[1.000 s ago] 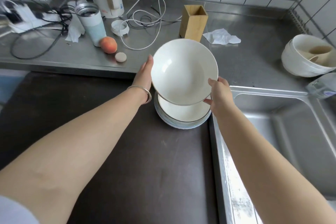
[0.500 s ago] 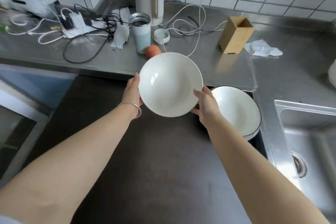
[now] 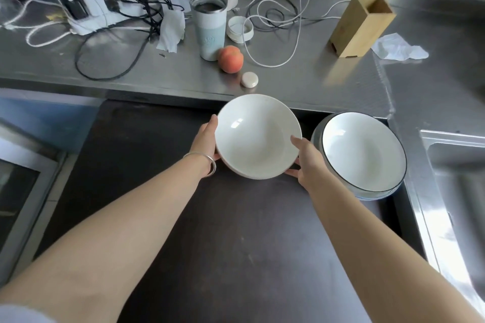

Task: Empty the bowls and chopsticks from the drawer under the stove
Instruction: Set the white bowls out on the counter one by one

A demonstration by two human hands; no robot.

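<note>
A plain white bowl (image 3: 256, 136) is held low over the dark stove top (image 3: 210, 231), near its back edge. My left hand (image 3: 206, 140) grips its left rim and my right hand (image 3: 305, 157) grips its right rim, fingers under the bowl. To the right a stack of white bowls with a dark rim (image 3: 363, 153) rests at the stove top's right side. No chopsticks or drawer are in view.
On the steel counter (image 3: 301, 78) behind lie a peach (image 3: 231, 58), a small white disc (image 3: 249, 79), an open tumbler (image 3: 209, 24), its lid (image 3: 240, 29), tangled cables (image 3: 126, 16), a wooden holder (image 3: 363, 25) and crumpled tissue (image 3: 399, 47). A sink (image 3: 456, 191) is at right.
Both hands lifted the top white bowl off the stack, carried it left and lowered it toward the stove top beside the stack. My view shifted left.
</note>
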